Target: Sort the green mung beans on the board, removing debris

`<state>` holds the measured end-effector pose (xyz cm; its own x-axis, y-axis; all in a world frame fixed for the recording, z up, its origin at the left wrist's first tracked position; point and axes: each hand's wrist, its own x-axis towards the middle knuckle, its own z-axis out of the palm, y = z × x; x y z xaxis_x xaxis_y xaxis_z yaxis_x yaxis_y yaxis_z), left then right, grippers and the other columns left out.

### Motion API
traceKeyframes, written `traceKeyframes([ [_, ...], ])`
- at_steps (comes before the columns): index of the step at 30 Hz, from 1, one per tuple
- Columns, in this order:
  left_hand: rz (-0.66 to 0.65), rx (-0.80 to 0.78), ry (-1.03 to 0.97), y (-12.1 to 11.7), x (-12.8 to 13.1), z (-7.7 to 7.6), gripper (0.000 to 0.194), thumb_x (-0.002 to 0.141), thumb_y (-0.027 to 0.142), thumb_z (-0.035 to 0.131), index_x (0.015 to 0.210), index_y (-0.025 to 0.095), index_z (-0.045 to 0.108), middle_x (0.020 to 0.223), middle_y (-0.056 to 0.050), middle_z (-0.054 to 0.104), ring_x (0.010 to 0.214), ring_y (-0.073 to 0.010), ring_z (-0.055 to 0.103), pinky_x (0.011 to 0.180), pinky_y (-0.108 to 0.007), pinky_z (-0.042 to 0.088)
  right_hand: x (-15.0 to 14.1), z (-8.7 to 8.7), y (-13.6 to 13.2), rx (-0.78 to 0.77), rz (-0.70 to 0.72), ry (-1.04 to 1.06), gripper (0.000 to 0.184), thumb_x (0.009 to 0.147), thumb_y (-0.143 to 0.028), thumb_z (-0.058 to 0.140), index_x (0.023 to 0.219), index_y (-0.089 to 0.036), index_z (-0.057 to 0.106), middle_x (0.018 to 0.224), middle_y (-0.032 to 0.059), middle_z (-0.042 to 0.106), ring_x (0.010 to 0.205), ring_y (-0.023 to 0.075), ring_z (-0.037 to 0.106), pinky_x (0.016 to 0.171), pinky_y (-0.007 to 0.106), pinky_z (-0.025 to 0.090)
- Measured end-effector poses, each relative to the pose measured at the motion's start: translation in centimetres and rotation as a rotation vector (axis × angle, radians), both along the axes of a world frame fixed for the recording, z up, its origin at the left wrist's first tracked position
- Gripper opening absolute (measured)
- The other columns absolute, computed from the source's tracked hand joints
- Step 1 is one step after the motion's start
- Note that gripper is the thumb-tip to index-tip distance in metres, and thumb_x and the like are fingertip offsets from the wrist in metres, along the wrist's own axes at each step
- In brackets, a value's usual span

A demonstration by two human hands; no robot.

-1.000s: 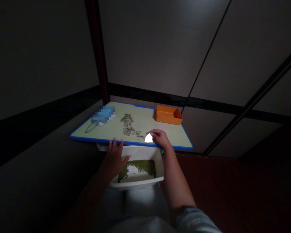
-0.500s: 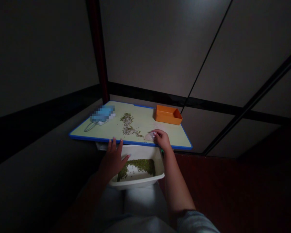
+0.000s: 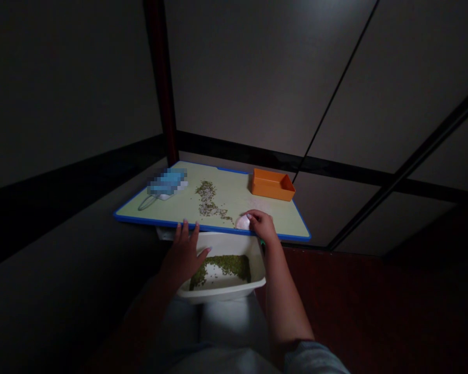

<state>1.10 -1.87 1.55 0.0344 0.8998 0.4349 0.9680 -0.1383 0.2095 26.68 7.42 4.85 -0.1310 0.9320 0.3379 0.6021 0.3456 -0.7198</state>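
Observation:
My right hand (image 3: 261, 224) pinches a thin, pale, see-through rounded piece (image 3: 243, 222) close to the front edge of the pale yellow board with a blue rim (image 3: 234, 192). Its exact kind is unclear. Small green and pinkish grains (image 3: 208, 200) lie scattered on the board, trailing toward that piece. My left hand (image 3: 185, 252) has its fingers spread, the tips at the board's front edge and the thumb over the white bin (image 3: 226, 295). Green grains (image 3: 232, 266) lie in the bin, heaped along its far side, with part of its white bottom showing.
An orange open box (image 3: 273, 187) stands at the board's back right. At the left lies a blurred blue object (image 3: 167, 183) with a loop cord. Wall panels rise behind the board; a dark red floor (image 3: 335, 301) shows at the right.
The pale piece in my right hand shows rounder and more plainly, and lies at a slightly different angle. My left hand keeps its place. The whole view has shifted slightly.

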Motion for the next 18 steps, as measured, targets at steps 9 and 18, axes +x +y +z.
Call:
traceKeyframes([
  [9, -0.007, 0.023, 0.011, 0.3, -0.3, -0.6, 0.074, 0.078, 0.051, 0.053, 0.136, 0.007, 0.043, 0.15, -0.027, 0.029, 0.141, -0.0412, 0.023, 0.106, -0.054, 0.036, -0.4, 0.4, -0.3, 0.012, -0.01, -0.003, 0.025, 0.087, -0.028, 0.049, 0.097, -0.028, 0.073, 0.093, -0.0007, 0.073, 0.093, 0.0183, 0.061, 0.091, 0.034, 0.042],
  [18, -0.057, 0.071, -0.014, 0.7, -1.1, -1.7, 0.076, 0.079, 0.053, 0.049, 0.14, 0.008, 0.038, 0.152, -0.026, 0.026, 0.142, -0.0418, 0.019, 0.107, -0.057, 0.033, -0.6, 1.2, -0.8, 0.012, -0.007, -0.007, 0.022, 0.086, -0.023, 0.053, 0.094, -0.029, 0.073, 0.097, -0.0017, 0.073, 0.095, 0.0181, 0.062, 0.09, 0.033, 0.04],
])
